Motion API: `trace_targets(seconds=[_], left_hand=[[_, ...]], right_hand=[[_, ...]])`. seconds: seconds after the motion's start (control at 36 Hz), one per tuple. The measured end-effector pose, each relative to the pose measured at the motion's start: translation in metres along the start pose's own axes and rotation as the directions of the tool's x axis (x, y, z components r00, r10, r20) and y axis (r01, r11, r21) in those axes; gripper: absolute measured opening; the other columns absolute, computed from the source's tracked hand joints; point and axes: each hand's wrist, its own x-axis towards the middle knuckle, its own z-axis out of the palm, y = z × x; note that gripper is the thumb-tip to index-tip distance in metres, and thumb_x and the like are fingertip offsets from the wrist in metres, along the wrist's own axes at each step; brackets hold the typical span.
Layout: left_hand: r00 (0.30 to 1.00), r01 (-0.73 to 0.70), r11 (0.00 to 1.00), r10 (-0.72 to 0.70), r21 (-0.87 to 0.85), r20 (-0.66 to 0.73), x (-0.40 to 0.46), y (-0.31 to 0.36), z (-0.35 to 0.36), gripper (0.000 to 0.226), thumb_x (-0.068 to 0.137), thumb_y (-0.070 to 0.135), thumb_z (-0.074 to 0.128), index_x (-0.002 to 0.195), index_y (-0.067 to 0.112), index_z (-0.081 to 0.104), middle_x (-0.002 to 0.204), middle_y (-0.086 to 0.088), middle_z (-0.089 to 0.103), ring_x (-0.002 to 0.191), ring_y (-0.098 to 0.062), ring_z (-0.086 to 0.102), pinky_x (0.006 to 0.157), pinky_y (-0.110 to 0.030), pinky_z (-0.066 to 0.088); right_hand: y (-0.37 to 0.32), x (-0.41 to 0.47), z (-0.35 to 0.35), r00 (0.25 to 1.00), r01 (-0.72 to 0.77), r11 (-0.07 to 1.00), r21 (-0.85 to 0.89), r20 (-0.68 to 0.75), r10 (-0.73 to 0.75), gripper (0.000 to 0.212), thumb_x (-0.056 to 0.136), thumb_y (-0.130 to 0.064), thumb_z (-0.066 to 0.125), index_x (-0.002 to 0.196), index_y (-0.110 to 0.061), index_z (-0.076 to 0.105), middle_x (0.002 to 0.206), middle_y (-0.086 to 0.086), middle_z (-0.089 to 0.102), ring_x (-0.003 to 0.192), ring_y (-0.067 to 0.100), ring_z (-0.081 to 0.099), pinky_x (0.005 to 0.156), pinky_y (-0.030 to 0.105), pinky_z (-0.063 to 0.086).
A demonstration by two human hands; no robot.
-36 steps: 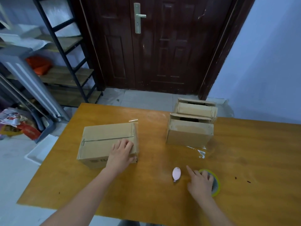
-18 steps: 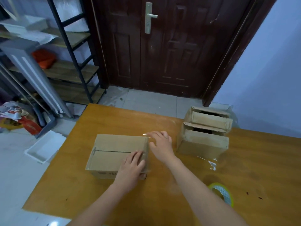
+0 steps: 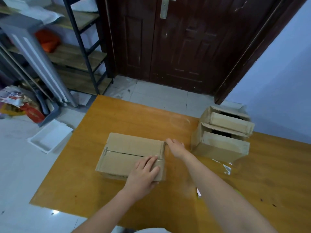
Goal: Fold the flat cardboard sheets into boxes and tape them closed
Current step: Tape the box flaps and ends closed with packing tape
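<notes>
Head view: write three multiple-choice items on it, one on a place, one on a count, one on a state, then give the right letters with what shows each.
1. Where does the left hand rest?
A. on the near right part of the closed box's top
B. on the door handle
C. on the white tray

2. How many cardboard boxes show?
A. one
B. three
C. five

3. How do the two boxes at the right edge of the table stand?
A. flattened into sheets
B. taped shut on top
C. with a dark gap open at the top

Answers:
1 A: the hand's fingers lie flat on the closed box near its right end.
2 B: the closed box, the nearer open box and the farther open box.
3 C: each shows a dark opening behind its front flap.

The right hand is at the closed box's far right corner.
</notes>
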Motion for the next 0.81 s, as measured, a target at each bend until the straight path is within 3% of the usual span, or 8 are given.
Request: trace_targets(seconds=[0.08,0.17,0.25,0.33,0.44,0.56,0.69,0.81], left_hand=[[0.999,-0.009,0.999,0.007,-0.053,-0.032,-0.001,0.001,-0.006,0.048,0.063,0.054,0.066,0.1,0.026,0.056,0.13,-0.003,0.054,0.118,-0.024,0.045,0.09,-0.04,0.049],[0.999,-0.001,0.982,-0.009,-0.19,-0.049,0.004,-0.001,-0.018,0.038,0.071,0.048,0.049,0.099,0.024,0.058,0.125,0.001,0.054,0.112,-0.02,0.048,0.089,-0.034,0.043],[0.992,0.098,0.931,-0.118,-0.351,-0.037,0.021,-0.009,-0.03,0.042,0.079,0.043,0.03,0.1,0.019,0.058,0.112,0.005,0.058,0.105,-0.015,0.046,0.085,-0.03,0.043],[0.974,0.125,0.953,-0.171,-0.276,-0.147,0.041,-0.021,-0.032,0.046,0.084,0.036,0.029,0.105,0.012,0.063,0.113,-0.001,0.062,0.11,-0.02,0.053,0.093,-0.037,0.045],[0.968,0.235,0.964,-0.244,-0.125,-0.064,0.056,-0.035,-0.027,0.062,0.087,0.04,0.024,0.13,0.007,0.053,0.142,-0.009,0.047,0.135,-0.028,0.038,0.109,-0.042,0.03],[0.963,0.27,0.96,-0.268,-0.073,0.033,0.055,-0.037,-0.017,0.082,0.082,0.05,0.0,0.146,0.011,0.032,0.154,-0.005,0.026,0.145,-0.022,0.016,0.116,-0.037,0.003],[0.962,0.275,0.96,-0.274,-0.045,0.014,0.056,-0.04,-0.012,0.071,0.088,0.046,0.012,0.139,0.008,0.044,0.146,-0.008,0.042,0.139,-0.025,0.032,0.115,-0.039,0.011],[0.961,0.275,0.96,-0.274,-0.051,0.017,0.056,-0.041,-0.01,0.066,0.089,0.043,0.018,0.136,0.007,0.048,0.141,-0.009,0.048,0.135,-0.026,0.039,0.112,-0.039,0.012]], right_hand=[[0.005,0.002,-0.003,0.999,0.02,0.999,0.044,-0.047,-0.018,0.047,0.1,-0.035,0.019,0.12,-0.019,0.058,0.132,0.011,0.054,0.126,0.029,0.041,0.111,0.046,0.023],[0.012,-0.002,-0.002,0.962,0.089,0.969,0.229,-0.272,-0.024,0.06,0.087,-0.052,0.021,0.12,-0.021,0.062,0.129,0.001,0.058,0.125,0.022,0.046,0.109,0.048,0.03],[0.021,-0.017,0.004,0.906,0.208,0.933,0.293,-0.417,-0.071,0.034,0.097,-0.032,0.036,0.117,-0.02,0.06,0.124,0.0,0.057,0.124,0.02,0.046,0.106,0.046,0.035],[0.022,-0.041,0.02,0.859,0.303,0.921,0.245,-0.488,-0.153,0.027,0.097,-0.019,0.042,0.117,-0.018,0.06,0.121,-0.002,0.056,0.121,0.017,0.047,0.104,0.041,0.038],[0.018,-0.066,0.047,0.878,0.315,0.94,0.131,-0.415,-0.237,0.036,0.098,-0.019,0.041,0.132,-0.017,0.049,0.136,-0.004,0.045,0.131,0.012,0.036,0.111,0.029,0.028],[0.012,-0.07,0.065,0.937,0.241,0.942,0.234,-0.31,-0.163,0.044,0.099,-0.026,0.037,0.143,-0.021,0.034,0.15,-0.005,0.029,0.139,0.012,0.022,0.115,0.03,0.022],[0.0,-0.061,0.064,0.975,0.148,0.911,0.384,-0.21,-0.07,0.051,0.101,-0.028,0.033,0.15,-0.02,0.021,0.152,-0.003,0.02,0.141,0.017,0.018,0.112,0.032,0.021],[-0.006,-0.047,0.06,0.985,0.099,0.88,0.464,-0.17,-0.022,0.046,0.101,-0.024,0.027,0.146,-0.019,0.03,0.152,0.001,0.025,0.139,0.02,0.022,0.113,0.036,0.022]])
